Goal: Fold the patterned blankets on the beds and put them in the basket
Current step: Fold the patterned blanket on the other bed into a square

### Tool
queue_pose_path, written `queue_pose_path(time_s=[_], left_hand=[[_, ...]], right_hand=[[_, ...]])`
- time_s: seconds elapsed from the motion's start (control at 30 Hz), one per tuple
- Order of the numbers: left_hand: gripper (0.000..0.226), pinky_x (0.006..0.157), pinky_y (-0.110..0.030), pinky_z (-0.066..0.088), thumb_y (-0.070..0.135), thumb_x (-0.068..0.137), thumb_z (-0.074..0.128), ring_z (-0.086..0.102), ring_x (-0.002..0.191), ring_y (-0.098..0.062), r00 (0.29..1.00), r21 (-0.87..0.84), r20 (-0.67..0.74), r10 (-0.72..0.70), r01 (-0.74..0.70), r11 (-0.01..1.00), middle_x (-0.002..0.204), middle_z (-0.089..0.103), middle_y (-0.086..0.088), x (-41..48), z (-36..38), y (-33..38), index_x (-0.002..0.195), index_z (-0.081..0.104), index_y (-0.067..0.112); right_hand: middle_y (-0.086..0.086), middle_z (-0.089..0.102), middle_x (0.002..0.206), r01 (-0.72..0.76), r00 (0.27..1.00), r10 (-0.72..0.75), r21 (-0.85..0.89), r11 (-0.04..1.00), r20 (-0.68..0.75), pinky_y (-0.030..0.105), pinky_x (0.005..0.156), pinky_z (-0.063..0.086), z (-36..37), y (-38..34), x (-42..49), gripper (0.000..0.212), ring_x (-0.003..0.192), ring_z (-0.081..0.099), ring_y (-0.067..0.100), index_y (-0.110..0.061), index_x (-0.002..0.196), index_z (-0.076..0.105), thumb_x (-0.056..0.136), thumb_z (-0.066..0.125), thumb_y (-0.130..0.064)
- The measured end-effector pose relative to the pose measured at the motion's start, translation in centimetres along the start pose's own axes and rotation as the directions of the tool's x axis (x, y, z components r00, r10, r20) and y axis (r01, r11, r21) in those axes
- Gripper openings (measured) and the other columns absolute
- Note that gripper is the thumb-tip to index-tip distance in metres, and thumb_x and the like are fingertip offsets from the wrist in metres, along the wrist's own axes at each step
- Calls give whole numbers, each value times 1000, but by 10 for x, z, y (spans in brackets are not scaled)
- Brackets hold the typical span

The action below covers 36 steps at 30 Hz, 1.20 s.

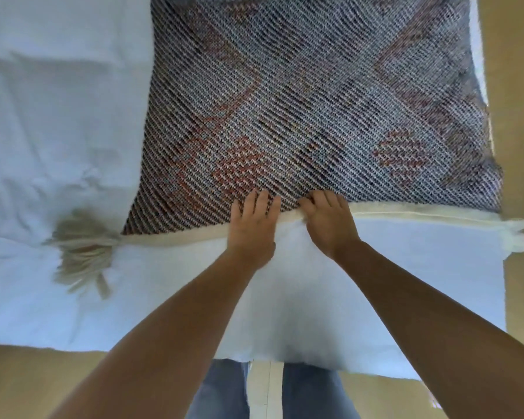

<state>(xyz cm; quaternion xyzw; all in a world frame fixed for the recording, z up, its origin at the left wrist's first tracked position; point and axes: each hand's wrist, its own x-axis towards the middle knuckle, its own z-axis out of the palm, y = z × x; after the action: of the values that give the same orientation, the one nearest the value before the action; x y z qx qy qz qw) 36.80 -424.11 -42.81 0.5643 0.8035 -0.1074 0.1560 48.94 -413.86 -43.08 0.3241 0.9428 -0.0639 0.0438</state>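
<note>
Left hand [252,228] and right hand [328,222] side by side, palms down, fingers curled over the cream near hem of the patterned blanket [300,101], gripping it. Blanket lies flat on white bed [58,116], right half. Fringe tassels [82,255] at near-left corner. No legible writing.

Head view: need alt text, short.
Both hands, left hand and right hand, side by side grip the cream near edge of a patterned blanket spread on a white bed. A cream tassel lies at the blanket's left corner.
</note>
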Motion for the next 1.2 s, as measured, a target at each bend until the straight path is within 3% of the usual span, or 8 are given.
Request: queue_pose_path(time_s=[0.1,0.2,0.4,0.5,0.63,0.8,1.03,1.2], left_hand=[[74,111,-44,22,28,89,50,19,139,-28,999,79,-33,37,-35,996,154,15,-11,18,-1,30,148,6,21],[53,77,-30,49,29,81,59,57,103,-20,990,154,-124,72,-53,987,122,57,-4,31,-7,51,133,46,27],[29,44,-27,46,10,59,78,60,69,-25,999,78,4,-37,36,996,76,60,-7,34,-13,70,83,61,9],[40,69,-31,39,30,69,60,51,93,-22,992,33,127,7,-11,999,101,51,-1,51,-26,89,105,46,17],[46,86,-34,37,37,76,53,46,104,-22,951,-306,106,291,-247,919,112,47,-2,98,-55,154,117,45,18],[36,87,-40,48,30,95,40,56,102,-25,980,-501,-7,200,-176,847,121,52,-9,174,-92,248,126,46,11],[48,92,-45,44,42,96,38,47,116,-31,977,-306,94,191,-155,939,127,47,-13,250,-113,327,130,39,9],[91,95,-49,38,71,78,45,38,125,-35,978,-202,198,-68,109,973,140,36,-14,266,-104,359,140,24,8]], right_hand=[[15,63,83,39,998,-40,-20,999,-50,36,67,49,-4,30,-1,25,76,61,33,-5,88,65,63,69,1],[17,60,74,-22,999,23,44,999,-28,36,59,49,-7,65,-2,22,67,59,33,-3,78,62,59,72,4],[18,62,80,158,975,-194,269,950,112,33,58,50,-3,86,-23,19,73,61,34,-3,81,61,63,67,4],[15,56,99,66,948,-200,463,884,247,38,76,42,-9,112,-19,19,95,51,31,-4,96,57,79,55,-14],[16,55,96,-235,971,214,633,737,111,36,79,42,-27,183,-9,17,91,49,29,0,92,59,79,58,-9],[22,49,119,-642,667,734,598,479,128,36,94,34,-33,291,-5,40,112,44,36,-2,118,53,83,60,-20],[15,58,111,-818,493,728,538,202,476,45,90,47,-15,326,-11,63,106,54,34,-6,108,49,74,64,-57],[15,46,127,-926,376,692,280,254,616,46,98,38,-7,329,-21,89,123,40,32,-7,126,44,71,49,-76]])
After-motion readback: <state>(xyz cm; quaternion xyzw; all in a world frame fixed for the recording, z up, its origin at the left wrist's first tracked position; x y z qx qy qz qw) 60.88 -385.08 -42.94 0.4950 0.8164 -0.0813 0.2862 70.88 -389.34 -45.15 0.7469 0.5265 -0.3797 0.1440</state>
